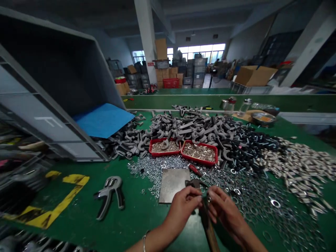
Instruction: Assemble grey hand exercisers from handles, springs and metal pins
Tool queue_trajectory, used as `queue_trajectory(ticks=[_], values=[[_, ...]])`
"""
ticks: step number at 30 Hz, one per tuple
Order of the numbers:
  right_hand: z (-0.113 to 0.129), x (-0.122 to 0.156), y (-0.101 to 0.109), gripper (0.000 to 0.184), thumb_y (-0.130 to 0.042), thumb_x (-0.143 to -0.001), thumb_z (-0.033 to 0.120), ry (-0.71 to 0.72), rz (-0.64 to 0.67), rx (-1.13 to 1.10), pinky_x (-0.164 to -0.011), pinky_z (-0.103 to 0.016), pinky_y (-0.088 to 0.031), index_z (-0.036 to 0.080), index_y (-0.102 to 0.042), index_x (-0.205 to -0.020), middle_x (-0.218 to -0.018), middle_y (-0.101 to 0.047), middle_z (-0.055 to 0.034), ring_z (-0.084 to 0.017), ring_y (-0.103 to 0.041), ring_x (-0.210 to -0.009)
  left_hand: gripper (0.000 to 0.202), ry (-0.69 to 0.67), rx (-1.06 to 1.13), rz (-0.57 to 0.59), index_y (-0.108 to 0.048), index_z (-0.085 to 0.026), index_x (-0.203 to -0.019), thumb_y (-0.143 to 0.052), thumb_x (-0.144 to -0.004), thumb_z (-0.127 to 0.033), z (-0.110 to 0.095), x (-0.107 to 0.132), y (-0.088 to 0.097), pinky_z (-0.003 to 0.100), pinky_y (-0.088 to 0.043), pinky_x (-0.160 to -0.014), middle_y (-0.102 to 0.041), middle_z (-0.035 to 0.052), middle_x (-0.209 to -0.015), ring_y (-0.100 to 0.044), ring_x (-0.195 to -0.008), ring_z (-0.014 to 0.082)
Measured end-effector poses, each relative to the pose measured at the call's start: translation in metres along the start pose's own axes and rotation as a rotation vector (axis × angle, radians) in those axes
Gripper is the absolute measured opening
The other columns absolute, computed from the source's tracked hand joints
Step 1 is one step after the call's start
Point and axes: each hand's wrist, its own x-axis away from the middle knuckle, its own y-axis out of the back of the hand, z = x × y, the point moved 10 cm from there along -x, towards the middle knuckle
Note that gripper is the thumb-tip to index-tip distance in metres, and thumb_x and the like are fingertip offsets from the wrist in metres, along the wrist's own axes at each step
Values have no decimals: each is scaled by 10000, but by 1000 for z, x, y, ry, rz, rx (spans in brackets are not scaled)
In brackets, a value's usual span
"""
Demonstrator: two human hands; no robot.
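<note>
Silvery metal shines on the small part (209, 198) which is between the fingers of the right hand (226, 211); this part is to the right of the metal plate (174, 183), on the side toward the person. The right hand grasps it with bent fingers, but its exact shape is too small to tell. The left hand (183, 206) is at the near right corner of the plate, with thumb and forefinger brought close together; whether something is pinched there, I cannot tell.

Below the hands lies a hammer (194, 183), its head just beside the right edge of the plate. One red-handled tool (195, 170) rests near the far right corner of the plate.

Small washers (147, 171) spread behind the plate and at its left, while larger rings (252, 208) are scattered at its right. Beyond the plate stand two red trays (165, 154) of small metal pieces, and behind them is a heap of grey and black handles (189, 127). Far to the right of the plate are piled metal cylinders (301, 164). To its left, a hand grip (110, 194) with a spring lies on the green table (136, 224); farther left and behind stands a grey crate (102, 87), with a blue sheet (105, 120) at its opening.
</note>
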Motion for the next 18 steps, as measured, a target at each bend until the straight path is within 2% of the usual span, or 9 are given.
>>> queue_trajectory(ticks=[2,4,7,10,12,14,16,18], values=[[-6,1,-11,255,-654,-905,442,9,29,-22,-337,-138,-322,211,-546,-903,-519,-459,101,-36,-283,-372,239,-2,9,-29,-678,-151,-893,-725,-783,-357,0,7,2,278,-486,-680,-670,50,-781,-632,-713,157],[-7,5,-14,245,-649,-910,435,23,49,-19,-322,-129,-311,217,-537,-918,-529,-463,107,-32,-263,-366,249,-3,27,-26,-685,-149,-895,-734,-777,-363,-2,15,1,289,-496,-693,-678,58,-797,-639,-714,158],[-1,19,-17,251,-670,-897,427,47,90,-40,-362,-152,-394,223,-529,-934,-562,-498,96,-49,-380,-391,275,5,52,-3,-696,-140,-894,-747,-772,-381,-6,28,-6,293,-507,-709,-687,68,-816,-646,-716,156],[-1,37,-19,272,-699,-874,425,41,110,-107,-419,-183,-464,225,-536,-962,-645,-575,56,-101,-555,-507,276,-4,35,24,-711,-130,-894,-750,-779,-377,-12,39,-14,290,-509,-712,-692,71,-795,-651,-714,157],[-11,48,-16,286,-733,-851,398,-10,84,-174,-483,-191,-502,221,-555,-986,-729,-621,24,-128,-632,-636,268,-23,10,50,-725,-126,-889,-746,-785,-372,-13,46,-18,292,-512,-699,-700,81,-794,-654,-699,159],[-25,58,-12,313,-795,-796,376,-79,51,-229,-538,-185,-511,216,-575,-951,-783,-645,11,-120,-648,-678,245,-35,-31,90,-737,-130,-875,-738,-787,-359,-10,52,-20,292,-513,-661,-702,86,-784,-655,-663,161],[-34,64,-9,341,-836,-740,394,-106,37,-225,-526,-180,-489,217,-582,-882,-750,-645,24,-92,-612,-586,187,-103,-160,99,-746,-150,-848,-717,-800,-329,-9,57,-17,293,-507,-633,-696,79,-763,-652,-648,166],[-34,66,-6,379,-849,-699,453,-76,10,-136,-504,-198,-479,228,-591,-861,-658,-615,46,-97,-577,-516,140,-307,-419,90,-748,-174,-860,-667,-836,-286,-18,62,-16,312,-506,-664,-694,82,-772,-655,-707,188]])
